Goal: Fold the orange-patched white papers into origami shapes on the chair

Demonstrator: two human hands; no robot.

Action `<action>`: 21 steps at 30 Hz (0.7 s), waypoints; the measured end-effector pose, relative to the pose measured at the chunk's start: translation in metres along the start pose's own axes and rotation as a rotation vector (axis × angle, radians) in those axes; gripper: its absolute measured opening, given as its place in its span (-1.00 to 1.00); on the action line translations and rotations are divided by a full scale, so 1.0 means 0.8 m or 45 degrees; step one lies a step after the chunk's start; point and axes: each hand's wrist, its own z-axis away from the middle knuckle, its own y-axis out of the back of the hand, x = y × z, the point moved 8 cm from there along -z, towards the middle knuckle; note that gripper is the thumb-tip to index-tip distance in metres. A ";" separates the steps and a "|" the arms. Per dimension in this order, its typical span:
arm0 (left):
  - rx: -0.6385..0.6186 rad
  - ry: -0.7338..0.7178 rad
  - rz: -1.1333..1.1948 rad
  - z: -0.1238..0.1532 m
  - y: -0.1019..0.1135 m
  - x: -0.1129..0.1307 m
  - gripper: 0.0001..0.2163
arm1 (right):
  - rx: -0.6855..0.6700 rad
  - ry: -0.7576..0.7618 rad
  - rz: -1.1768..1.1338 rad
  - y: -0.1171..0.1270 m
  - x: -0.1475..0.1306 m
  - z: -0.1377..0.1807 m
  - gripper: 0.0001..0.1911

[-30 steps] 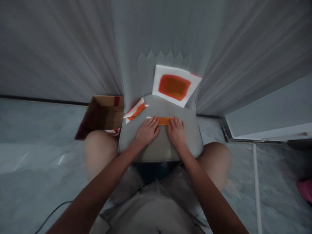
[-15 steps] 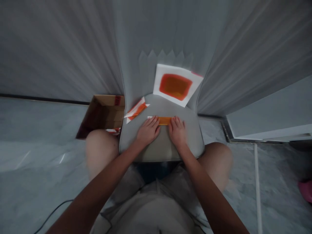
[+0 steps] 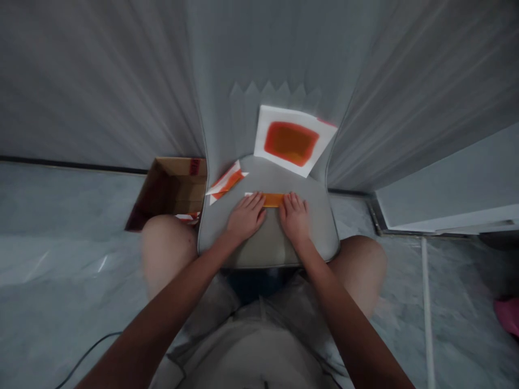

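Note:
A narrow folded strip of orange paper lies crosswise on the chair seat, with a white end showing at its left. My left hand rests palm down over the strip's left part, fingers flat on it. On its right end lie the outstretched fingers of my right hand. Between the two hands the middle of the strip is visible, while both ends are partly covered. Further left, a folded orange-and-white paper piece sits at the seat's edge. A white sheet with an orange-red block leans against the backrest.
An open cardboard box stands on the floor left of the chair, with red-and-white paper inside. Grey curtains hang behind. A black cable runs over the floor at lower left, and a pink object is at far right.

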 end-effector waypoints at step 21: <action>-0.071 -0.030 -0.035 0.000 0.003 0.003 -0.41 | 0.017 0.015 0.022 0.009 -0.009 0.002 -0.43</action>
